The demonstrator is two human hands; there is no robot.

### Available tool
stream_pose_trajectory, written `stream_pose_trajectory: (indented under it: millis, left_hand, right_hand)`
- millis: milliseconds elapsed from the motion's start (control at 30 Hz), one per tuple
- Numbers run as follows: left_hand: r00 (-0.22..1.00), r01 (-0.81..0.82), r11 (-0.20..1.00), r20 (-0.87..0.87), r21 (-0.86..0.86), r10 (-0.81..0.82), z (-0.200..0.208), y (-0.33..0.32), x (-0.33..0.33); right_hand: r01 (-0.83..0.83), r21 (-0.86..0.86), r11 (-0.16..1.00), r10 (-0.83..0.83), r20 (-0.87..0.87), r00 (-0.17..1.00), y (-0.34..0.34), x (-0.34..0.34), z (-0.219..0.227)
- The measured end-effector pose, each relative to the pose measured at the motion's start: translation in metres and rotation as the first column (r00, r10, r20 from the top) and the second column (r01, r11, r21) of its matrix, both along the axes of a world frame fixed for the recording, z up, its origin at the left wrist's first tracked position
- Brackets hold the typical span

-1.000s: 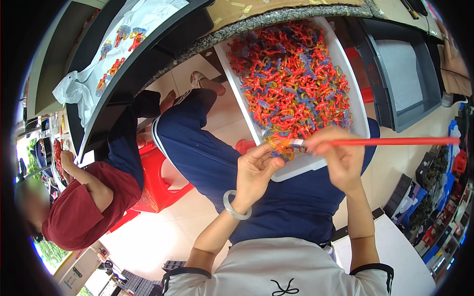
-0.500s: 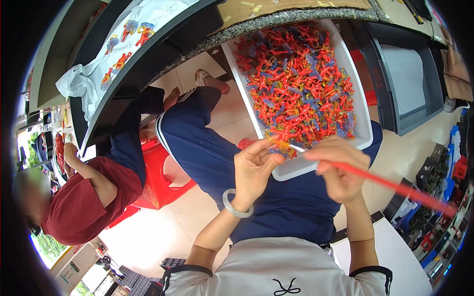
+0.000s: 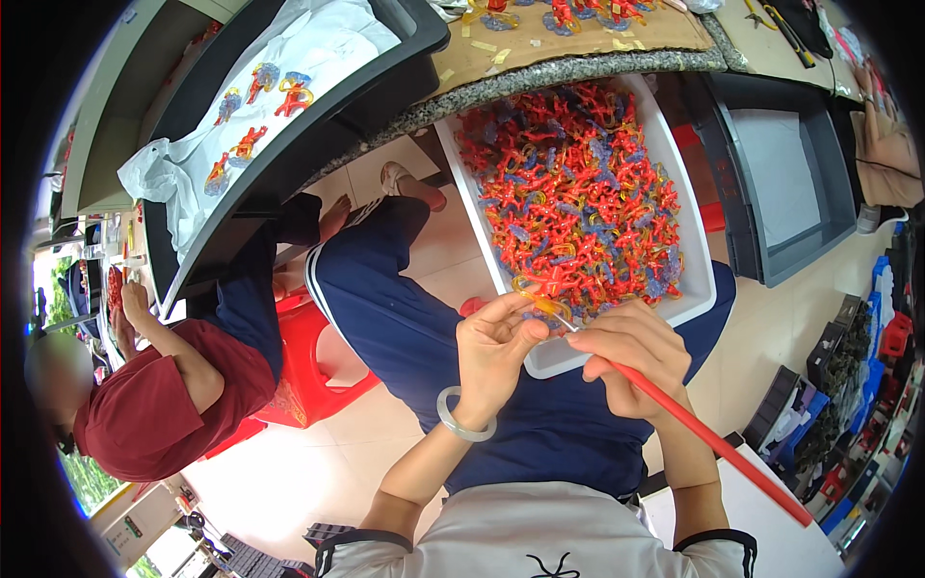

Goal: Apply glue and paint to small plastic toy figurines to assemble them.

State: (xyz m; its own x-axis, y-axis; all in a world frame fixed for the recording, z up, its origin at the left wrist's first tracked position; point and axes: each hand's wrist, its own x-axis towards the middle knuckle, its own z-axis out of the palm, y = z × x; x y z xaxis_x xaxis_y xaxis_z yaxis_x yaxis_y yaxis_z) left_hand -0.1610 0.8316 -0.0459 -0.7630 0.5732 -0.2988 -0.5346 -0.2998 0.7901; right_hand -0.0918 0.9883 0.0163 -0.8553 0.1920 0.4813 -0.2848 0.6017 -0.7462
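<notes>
My left hand (image 3: pixel 494 349) pinches a small translucent figure (image 3: pixel 547 305), with yellow-orange showing at the fingertips; the rest of it is partly hidden. A pale bangle (image 3: pixel 449 416) circles that wrist. In the fingers of my right hand (image 3: pixel 636 358) is a long red-handled tool (image 3: pixel 713 440) with a thin silver front, perhaps a brush. Its front end meets or nearly meets the held figure. Just beyond both hands, a white tray (image 3: pixel 696 275) rests across my lap, heaped with red, yellow and blue figures (image 3: pixel 578 202) of a similar kind.
At the left, a black bin (image 3: pixel 323 114) lined with white sheeting holds several figures. A grey crate (image 3: pixel 838 236) stands right of the tray. More figures lie on the cardboard-covered worktop (image 3: pixel 568 48) ahead. A person in a dark red shirt (image 3: pixel 154 405) sits at the left.
My right hand has shifted slightly left and down, and the red handle has swung to point more steeply downward. My left hand keeps its pinch. The view has tilted to show more worktop.
</notes>
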Motion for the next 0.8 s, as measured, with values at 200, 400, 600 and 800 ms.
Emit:
stream_pose_trajectory:
  millis: [200,400,600,800]
  left_hand:
    - [0.995,-0.071,0.995,-0.074,-0.066,0.066,0.007,0.013,0.000]
    - [0.846,-0.165,0.889,-0.525,-0.427,-0.096,0.007,0.016,-0.004]
    - [0.676,-0.241,0.809,-0.691,-0.536,-0.257,0.014,0.018,-0.007]
    - [0.667,-0.227,0.818,-0.697,-0.529,-0.265,0.013,0.019,-0.005]
  right_hand:
    - [0.009,-0.065,0.998,-0.011,-0.031,0.999,0.003,0.000,0.002]
    - [0.025,-0.124,0.992,-0.022,0.025,0.999,0.004,0.000,-0.004]
    - [0.143,-0.107,0.984,-0.141,0.024,0.990,0.004,0.001,0.000]
    - [0.081,-0.051,0.995,-0.080,0.021,0.997,0.011,0.001,-0.002]
